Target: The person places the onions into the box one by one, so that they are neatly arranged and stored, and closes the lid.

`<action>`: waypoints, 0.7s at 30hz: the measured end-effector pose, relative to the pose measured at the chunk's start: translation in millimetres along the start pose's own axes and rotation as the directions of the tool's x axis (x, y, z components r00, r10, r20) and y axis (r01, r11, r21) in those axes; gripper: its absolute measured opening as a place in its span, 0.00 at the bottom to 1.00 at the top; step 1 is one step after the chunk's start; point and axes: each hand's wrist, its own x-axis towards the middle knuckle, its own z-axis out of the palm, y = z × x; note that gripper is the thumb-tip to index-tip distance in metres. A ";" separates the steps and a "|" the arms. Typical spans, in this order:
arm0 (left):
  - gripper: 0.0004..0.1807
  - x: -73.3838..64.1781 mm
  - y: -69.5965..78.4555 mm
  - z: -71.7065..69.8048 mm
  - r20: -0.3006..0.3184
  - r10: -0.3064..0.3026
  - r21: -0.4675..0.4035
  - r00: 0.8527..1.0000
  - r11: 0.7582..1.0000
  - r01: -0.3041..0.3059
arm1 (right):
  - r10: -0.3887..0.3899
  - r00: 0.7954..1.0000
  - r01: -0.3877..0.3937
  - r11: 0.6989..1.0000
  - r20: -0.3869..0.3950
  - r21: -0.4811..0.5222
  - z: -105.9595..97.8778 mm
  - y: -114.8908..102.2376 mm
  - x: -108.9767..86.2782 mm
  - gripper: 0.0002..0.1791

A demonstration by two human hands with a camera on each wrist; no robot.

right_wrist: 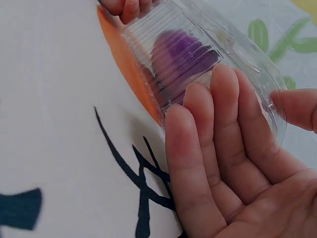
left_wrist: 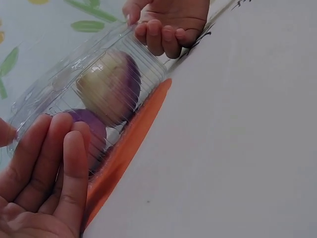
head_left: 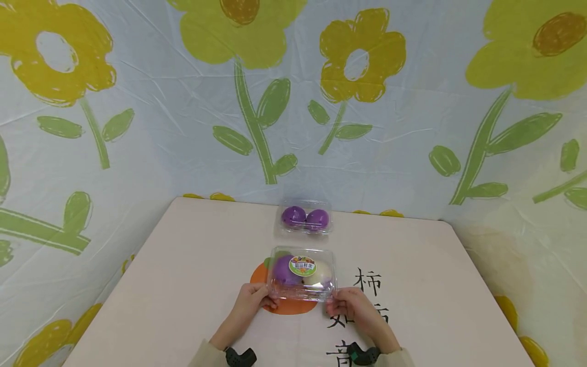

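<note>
A clear plastic clamshell fruit box (head_left: 298, 293) with an oval sticker (head_left: 302, 266) sits in front of me. Inside lie a purple round piece (head_left: 284, 272) and a pale one tinged purple (left_wrist: 111, 84); their exact kind is unclear. My left hand (head_left: 253, 299) pinches the box's rim at the near left corner, thumb on the edge and fingers along the side. At the near right corner my right hand (head_left: 355, 308) pinches the rim the same way, its fingers (right_wrist: 225, 99) before the ribbed wall. The lid looks closed.
A second clear box (head_left: 306, 204) holding two purple round pieces (head_left: 293, 216) stands at the table's far edge. Beneath the nearer box the pale tabletop (head_left: 183, 285) bears an orange printed shape (head_left: 291, 307) and black characters (head_left: 368, 280). Flower-patterned cloth (head_left: 183, 112) surrounds the table.
</note>
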 end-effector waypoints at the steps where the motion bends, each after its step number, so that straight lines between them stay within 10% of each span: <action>1: 0.15 2.3 -0.3 -0.5 -0.003 -0.001 -0.004 1.000 1.000 0.001 | 0.001 1.000 -0.001 1.000 -0.003 0.003 -0.9 -0.3 1.9 0.15; 21: 0.20 29.7 -5.9 -6.3 -0.009 0.077 -0.093 0.997 0.993 -0.077 | -0.023 1.000 0.023 0.992 -0.001 0.125 -16.5 -2.5 24.7 0.15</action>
